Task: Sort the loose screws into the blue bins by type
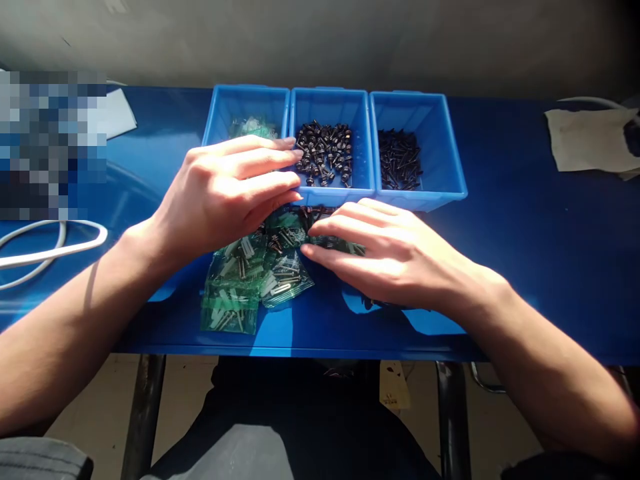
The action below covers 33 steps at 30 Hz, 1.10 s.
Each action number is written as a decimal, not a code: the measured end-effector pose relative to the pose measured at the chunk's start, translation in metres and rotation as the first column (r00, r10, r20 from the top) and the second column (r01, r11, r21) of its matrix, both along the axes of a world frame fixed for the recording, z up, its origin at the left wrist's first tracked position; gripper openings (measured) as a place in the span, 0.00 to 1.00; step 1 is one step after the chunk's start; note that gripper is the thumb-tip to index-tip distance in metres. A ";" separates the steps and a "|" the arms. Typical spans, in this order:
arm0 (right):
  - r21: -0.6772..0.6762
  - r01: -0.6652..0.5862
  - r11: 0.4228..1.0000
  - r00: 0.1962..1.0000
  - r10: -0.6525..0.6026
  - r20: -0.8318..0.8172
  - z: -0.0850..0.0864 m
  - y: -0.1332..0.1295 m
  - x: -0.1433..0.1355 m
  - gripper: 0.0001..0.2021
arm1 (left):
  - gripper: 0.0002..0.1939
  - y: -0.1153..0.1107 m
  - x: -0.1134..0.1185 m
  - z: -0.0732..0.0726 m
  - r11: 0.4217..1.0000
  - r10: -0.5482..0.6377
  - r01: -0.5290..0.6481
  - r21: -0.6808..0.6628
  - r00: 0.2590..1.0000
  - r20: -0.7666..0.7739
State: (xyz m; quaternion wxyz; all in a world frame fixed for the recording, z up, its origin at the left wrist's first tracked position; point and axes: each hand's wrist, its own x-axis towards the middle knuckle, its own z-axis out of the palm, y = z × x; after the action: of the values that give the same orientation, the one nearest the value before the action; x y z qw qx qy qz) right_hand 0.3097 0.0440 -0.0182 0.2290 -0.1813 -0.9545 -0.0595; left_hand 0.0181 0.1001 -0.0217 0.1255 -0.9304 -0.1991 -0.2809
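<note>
My left hand (230, 183) reaches across the front of the left blue bin (250, 95), its fingers stretched out and the tips at the near left corner of the middle bin (330, 100). Below the bins, my right hand (385, 250) hovers over or rests on small green plastic bags (235, 267); which of these I cannot tell. Its fingers are extended, with nothing visible in them. The bags contain screws and white plastic pieces. One clear bag (287, 280) lies beside them. My right hand hides part of the pile and some dark pieces under it.
Black screws with washers (325, 152) fill the bottom of the middle bin, and plain dark screws (399, 159) lie in the right bin (440, 133). A white cable (55, 253) loops at the left on the blue table (525, 267). Brownish paper (575, 143) lies at the far right.
</note>
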 end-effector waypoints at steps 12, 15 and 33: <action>0.210 -0.011 0.978 0.991 -0.016 0.129 -0.010 -0.022 -0.015 0.15 | 0.08 -0.002 -0.001 0.000 1.000 0.006 -0.006 0.008 1.000 -0.010; 0.275 -0.041 0.960 0.989 0.000 0.147 -0.009 -0.022 -0.016 0.15 | 0.08 -0.002 -0.002 0.000 1.000 0.021 -0.021 0.011 1.000 -0.011; 0.193 -0.041 0.980 0.990 0.014 0.138 -0.002 -0.020 -0.014 0.11 | 0.11 -0.001 -0.003 -0.002 1.000 0.005 -0.005 -0.005 1.000 0.003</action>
State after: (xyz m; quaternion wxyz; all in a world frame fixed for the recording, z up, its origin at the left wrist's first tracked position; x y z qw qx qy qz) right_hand 0.2954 0.0238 -0.0201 0.1810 -0.1404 -0.9598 -0.1621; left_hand 0.0156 0.0993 -0.0232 0.1235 -0.9298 -0.2024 -0.2816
